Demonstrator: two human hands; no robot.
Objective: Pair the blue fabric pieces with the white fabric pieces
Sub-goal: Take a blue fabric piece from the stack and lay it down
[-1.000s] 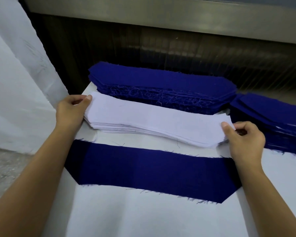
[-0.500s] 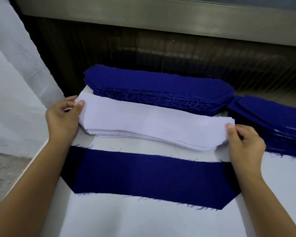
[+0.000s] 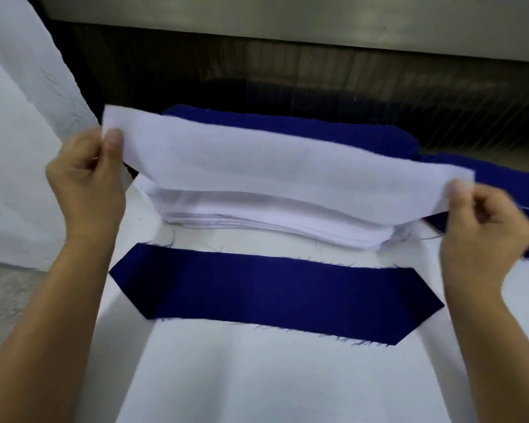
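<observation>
A single blue fabric piece [image 3: 275, 291] with angled ends lies flat on the white table, nearest to me. Behind it sits a stack of white fabric pieces [image 3: 275, 221]. One white piece [image 3: 281, 166] is lifted above that stack and stretched between my hands. My left hand [image 3: 86, 184] pinches its left end between thumb and fingers. At the piece's right end, my right hand [image 3: 486, 227] pinches it the same way. A thick stack of blue pieces [image 3: 303, 125] lies behind, partly hidden by the raised white piece.
A second blue stack [image 3: 513, 178] sits at the far right, behind my right hand. The white table [image 3: 272, 377] has bare surface in front of the blue piece. White cloth [image 3: 16, 148] hangs at the left, and a dark wall with a metal rail [image 3: 287, 22] stands behind.
Both hands have lifted the top white piece off the white stack; before, they rested at the stack's two ends. The view has moved closer to the table.
</observation>
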